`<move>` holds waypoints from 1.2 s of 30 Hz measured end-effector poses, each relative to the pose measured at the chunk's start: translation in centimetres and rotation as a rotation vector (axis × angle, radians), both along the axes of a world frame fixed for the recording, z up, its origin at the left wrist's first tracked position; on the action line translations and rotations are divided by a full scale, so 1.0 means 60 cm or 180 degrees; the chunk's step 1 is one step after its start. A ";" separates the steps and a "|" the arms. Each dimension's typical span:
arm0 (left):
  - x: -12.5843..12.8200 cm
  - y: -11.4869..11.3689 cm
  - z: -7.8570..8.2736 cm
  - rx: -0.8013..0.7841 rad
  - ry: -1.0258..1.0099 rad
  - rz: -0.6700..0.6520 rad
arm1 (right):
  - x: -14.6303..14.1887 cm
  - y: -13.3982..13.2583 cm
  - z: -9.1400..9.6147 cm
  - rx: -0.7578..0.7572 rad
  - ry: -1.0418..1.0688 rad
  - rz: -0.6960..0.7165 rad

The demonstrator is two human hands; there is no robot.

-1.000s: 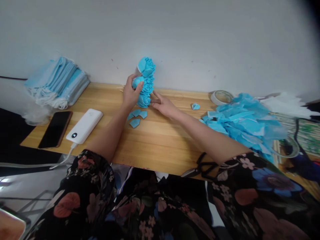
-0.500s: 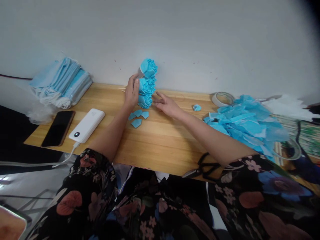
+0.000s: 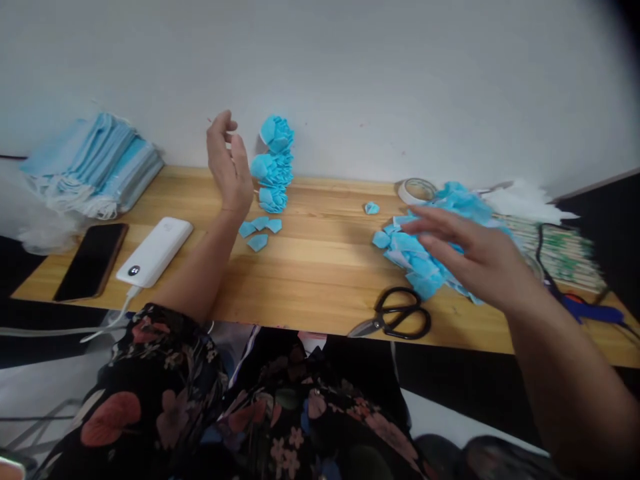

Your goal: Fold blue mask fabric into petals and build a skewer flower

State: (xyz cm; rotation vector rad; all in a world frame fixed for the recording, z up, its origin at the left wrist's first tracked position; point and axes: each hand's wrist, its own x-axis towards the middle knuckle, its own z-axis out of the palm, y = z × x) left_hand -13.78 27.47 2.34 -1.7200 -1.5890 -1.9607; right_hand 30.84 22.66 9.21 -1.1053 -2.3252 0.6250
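My left hand (image 3: 230, 163) is raised with its fingers apart and nothing in it, just left of a stack of blue fabric flowers (image 3: 274, 167) by the wall. Over a heap of blue fabric scraps (image 3: 420, 261) hovers my right hand (image 3: 470, 250), fingers spread and holding nothing; it hides part of the heap. Several small blue petal pieces (image 3: 258, 241) lie on the wooden table (image 3: 310, 280) in front of the flowers. A small rolled blue bud (image 3: 371, 208) sits alone between the flowers and the scraps.
Black-handled scissors (image 3: 395, 320) lie at the front edge. At left are a stack of face masks (image 3: 95, 163), a phone (image 3: 91, 261) and a white power bank (image 3: 156, 250) with a cable. A tape roll (image 3: 416, 191), white scraps (image 3: 530, 200) and a blue glue gun (image 3: 593, 310) are at right.
My left hand has let go of the flowers and lifted away to the left. My right hand has swung right from beside them to above the scraps. The view has shifted, showing the scissors fully.
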 end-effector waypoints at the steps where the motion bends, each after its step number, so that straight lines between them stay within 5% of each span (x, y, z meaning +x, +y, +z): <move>1: 0.009 -0.004 0.007 0.0130 -0.0042 0.0175 | 0.025 -0.016 -0.009 0.0069 -0.0222 0.0108; 3: 0.033 -0.017 0.023 0.0284 -0.0076 0.0309 | 0.063 -0.043 -0.037 0.0327 -0.0426 0.0543; 8: 0.113 -0.056 0.039 0.0266 -0.0032 -0.0176 | 0.085 -0.092 -0.095 0.0633 -0.0758 0.1075; 12: 0.175 -0.095 0.012 -0.0355 0.0465 -0.0657 | 0.068 -0.103 -0.122 0.0712 -0.0873 0.1088; 17: 0.223 -0.165 -0.025 -0.1380 0.1674 -0.1871 | 0.049 -0.099 -0.155 0.0814 -0.0829 0.0912; 21: 0.198 -0.187 -0.039 -0.1538 0.2207 -0.1928 | 0.051 -0.102 -0.162 0.0879 -0.0832 0.0869; 29: 0.068 -0.161 -0.073 -0.1926 0.2830 -0.0610 | 0.090 -0.104 -0.163 0.0477 -0.0591 0.1202; 36: 0.063 -0.166 -0.094 -0.2174 0.2965 -0.0630 | 0.090 -0.101 -0.164 0.0434 -0.0620 0.1251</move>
